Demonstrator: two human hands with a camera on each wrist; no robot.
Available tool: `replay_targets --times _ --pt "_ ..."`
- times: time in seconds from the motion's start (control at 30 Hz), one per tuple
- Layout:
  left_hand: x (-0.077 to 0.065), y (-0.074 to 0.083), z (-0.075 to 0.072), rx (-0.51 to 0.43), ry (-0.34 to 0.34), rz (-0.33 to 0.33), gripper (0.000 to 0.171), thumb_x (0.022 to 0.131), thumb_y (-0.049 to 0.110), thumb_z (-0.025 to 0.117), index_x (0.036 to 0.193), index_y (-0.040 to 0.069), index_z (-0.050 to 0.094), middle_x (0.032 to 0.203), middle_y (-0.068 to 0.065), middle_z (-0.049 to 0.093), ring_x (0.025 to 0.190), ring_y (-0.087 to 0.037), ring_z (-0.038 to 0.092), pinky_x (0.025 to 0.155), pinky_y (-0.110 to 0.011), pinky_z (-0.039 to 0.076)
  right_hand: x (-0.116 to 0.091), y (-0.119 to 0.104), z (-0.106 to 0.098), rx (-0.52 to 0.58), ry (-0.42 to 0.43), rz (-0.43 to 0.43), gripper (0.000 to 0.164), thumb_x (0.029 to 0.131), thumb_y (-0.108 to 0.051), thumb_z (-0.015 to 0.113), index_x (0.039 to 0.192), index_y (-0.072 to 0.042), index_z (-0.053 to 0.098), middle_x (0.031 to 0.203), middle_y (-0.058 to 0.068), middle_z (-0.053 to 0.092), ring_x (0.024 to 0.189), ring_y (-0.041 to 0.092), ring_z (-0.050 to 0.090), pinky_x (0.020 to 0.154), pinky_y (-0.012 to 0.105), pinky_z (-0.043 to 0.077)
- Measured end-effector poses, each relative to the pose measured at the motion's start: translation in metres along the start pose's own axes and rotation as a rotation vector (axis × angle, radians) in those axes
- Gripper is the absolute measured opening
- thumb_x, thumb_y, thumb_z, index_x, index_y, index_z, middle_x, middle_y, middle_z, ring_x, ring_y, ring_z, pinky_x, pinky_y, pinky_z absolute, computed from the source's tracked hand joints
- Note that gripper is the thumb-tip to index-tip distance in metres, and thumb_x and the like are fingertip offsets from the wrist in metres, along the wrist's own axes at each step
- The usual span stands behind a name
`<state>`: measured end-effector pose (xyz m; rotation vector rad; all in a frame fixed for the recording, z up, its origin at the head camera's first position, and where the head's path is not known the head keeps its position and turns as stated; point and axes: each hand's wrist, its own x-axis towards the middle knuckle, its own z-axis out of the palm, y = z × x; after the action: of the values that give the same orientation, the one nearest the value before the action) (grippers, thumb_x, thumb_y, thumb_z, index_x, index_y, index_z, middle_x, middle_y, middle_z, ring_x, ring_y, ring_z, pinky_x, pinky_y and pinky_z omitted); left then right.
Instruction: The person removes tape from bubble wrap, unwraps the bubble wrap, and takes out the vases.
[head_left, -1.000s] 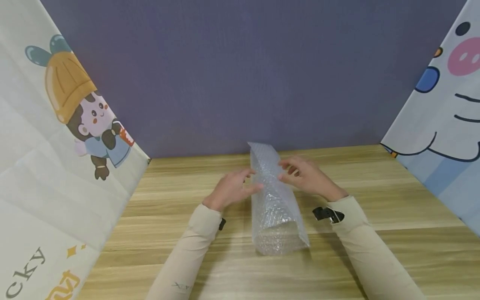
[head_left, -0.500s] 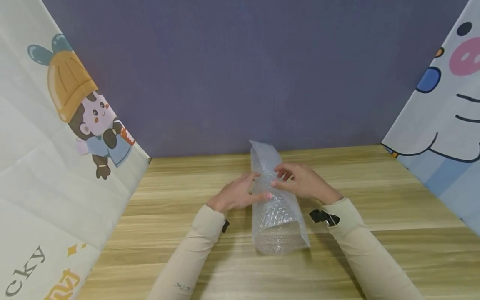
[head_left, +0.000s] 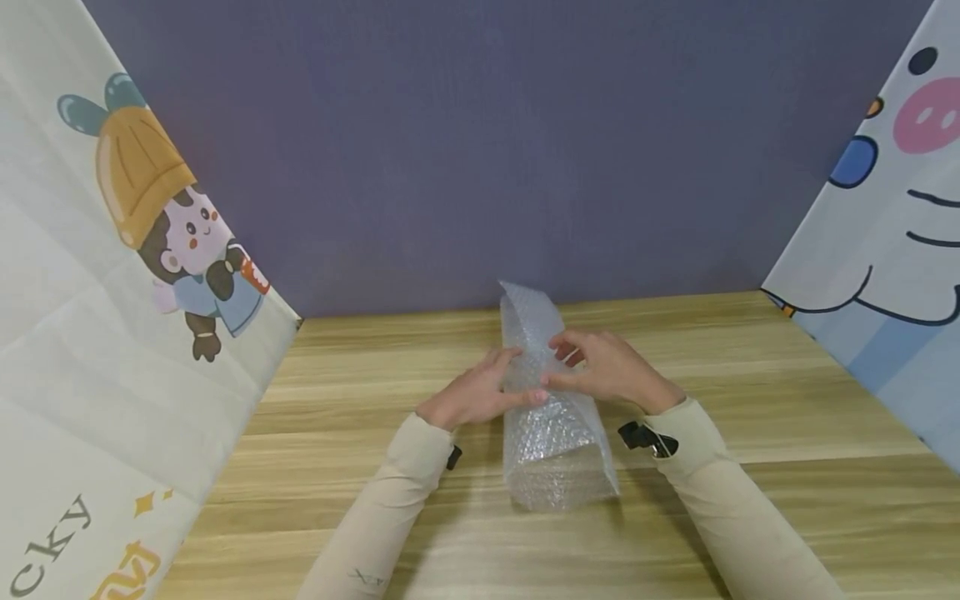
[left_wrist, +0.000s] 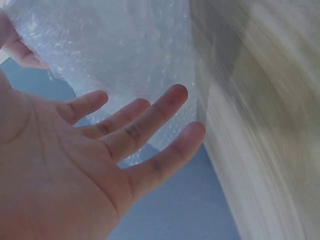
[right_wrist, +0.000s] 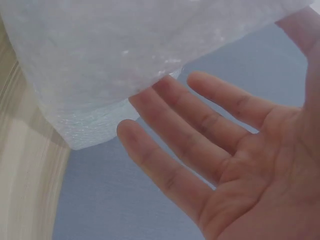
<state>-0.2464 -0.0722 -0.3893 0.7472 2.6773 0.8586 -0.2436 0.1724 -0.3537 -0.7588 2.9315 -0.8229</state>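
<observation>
A clear bubble wrap sheet [head_left: 557, 421], rolled into a loose tube with an open near end, lies lengthwise on the wooden table between both hands. My left hand [head_left: 480, 390] is at its left side, thumb laid across the top and fingers spread. In the left wrist view those fingers extend loosely beside the bubble wrap [left_wrist: 135, 50]. On the other side, my right hand [head_left: 611, 369] has its thumb and fingertips at the upper layer's edge. The right wrist view shows its fingers nearly straight, with two tips overlapping the lower edge of the bubble wrap [right_wrist: 100, 55].
The wooden table [head_left: 337, 475] ends at a dark blue-grey back panel [head_left: 420, 150]. Printed cartoon sheets stand as side walls, a left sheet [head_left: 60, 358] and a right sheet [head_left: 885, 250]. A black strapped device [head_left: 648, 437] sits at the right wrist.
Both hands have moved inward over the bubble wrap and slightly nearer the body, the left thumb reaching farther across it. The bubble wrap stays in almost the same place.
</observation>
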Motion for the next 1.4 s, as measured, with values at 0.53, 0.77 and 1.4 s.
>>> replay_targets --times 0.53,0.77,1.4 --pt "-0.002 0.0 0.002 -0.053 -0.036 -0.014 0.106 0.087 0.084 0.049 0.165 0.023 0.013 0.173 -0.014 0.006 0.153 -0.038 0.029 0.12 -0.058 0.035 0.0 -0.002 0.002 0.019 0.02 0.009 0.037 0.09 -0.036 0.076 0.114 -0.01 0.068 0.111 0.01 0.076 0.104 0.027 0.073 0.089 0.043 0.061" --pt "-0.003 -0.001 0.001 -0.064 -0.038 -0.013 0.106 0.086 0.084 0.05 0.165 0.022 0.013 0.173 -0.014 0.007 0.154 -0.038 0.028 0.12 -0.058 0.035 0.0 0.0 0.003 0.026 0.055 -0.014 0.02 0.091 -0.028 0.075 0.101 -0.012 0.07 0.102 0.008 0.077 0.097 0.026 0.075 0.08 0.04 0.062" --pt "-0.005 -0.002 0.001 -0.092 -0.038 -0.03 0.105 0.086 0.083 0.051 0.165 0.026 0.012 0.173 -0.013 0.004 0.152 -0.041 0.032 0.119 -0.059 0.036 0.007 0.01 0.009 0.022 0.154 -0.055 0.005 0.091 -0.014 0.073 0.087 -0.014 0.07 0.092 0.007 0.078 0.087 0.024 0.075 0.076 0.038 0.063"
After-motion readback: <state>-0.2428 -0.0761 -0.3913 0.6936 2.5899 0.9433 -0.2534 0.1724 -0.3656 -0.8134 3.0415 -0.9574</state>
